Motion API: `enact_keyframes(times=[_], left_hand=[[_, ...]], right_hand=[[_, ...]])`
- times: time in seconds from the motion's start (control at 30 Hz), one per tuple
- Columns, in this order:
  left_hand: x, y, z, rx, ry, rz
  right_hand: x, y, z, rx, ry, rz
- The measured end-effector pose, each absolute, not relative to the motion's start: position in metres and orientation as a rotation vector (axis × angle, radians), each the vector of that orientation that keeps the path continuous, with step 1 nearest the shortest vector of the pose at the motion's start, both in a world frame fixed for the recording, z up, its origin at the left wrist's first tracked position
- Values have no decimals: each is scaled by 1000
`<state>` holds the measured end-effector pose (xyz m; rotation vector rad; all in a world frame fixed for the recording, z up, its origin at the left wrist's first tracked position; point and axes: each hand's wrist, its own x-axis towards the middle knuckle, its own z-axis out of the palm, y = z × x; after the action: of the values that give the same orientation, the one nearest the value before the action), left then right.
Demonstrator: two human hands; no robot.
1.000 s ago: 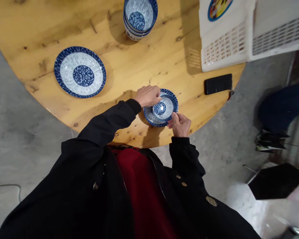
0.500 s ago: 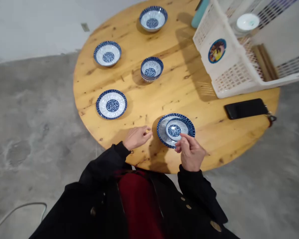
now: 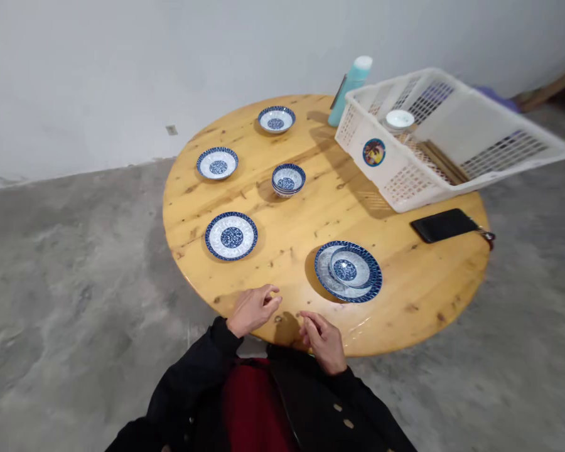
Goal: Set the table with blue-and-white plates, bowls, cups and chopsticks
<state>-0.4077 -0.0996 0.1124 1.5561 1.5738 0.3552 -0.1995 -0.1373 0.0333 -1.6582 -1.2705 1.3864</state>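
Head view: the left hand (image 3: pixel 253 310) and right hand (image 3: pixel 322 342) are held apart, fingers loosely curled, nothing pinched; a blue-and-white porcelain bowl (image 3: pixel 351 267) is seated on a matching plate (image 3: pixel 371 290), just ahead of the right fingertips, on a round wooden table (image 3: pixel 311 213).

Our blue-and-white porcelain bowl (image 3: pixel 344 270) sits upright, patterned centre showing, on a matching blue-rimmed plate (image 3: pixel 322 267), set slightly right of the plate's centre, at the near right of the round wooden table (image 3: pixel 419 295).

Bowl (image 3: pixel 344 270) on plate (image 3: pixel 375 284), stacked bowls (image 3: pixel 286 180) behind, basket (image 3: pixel 405 187) right, phone (image 3: pixel 443 226) before basket
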Motion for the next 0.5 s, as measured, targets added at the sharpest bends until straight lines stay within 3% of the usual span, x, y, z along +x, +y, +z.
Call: enact_keyframes(times=[0.5], left_hand=[[-623,-151,113,1480,1636,482]], right_hand=[[-394,-178,30,-1660,-1237,1352]])
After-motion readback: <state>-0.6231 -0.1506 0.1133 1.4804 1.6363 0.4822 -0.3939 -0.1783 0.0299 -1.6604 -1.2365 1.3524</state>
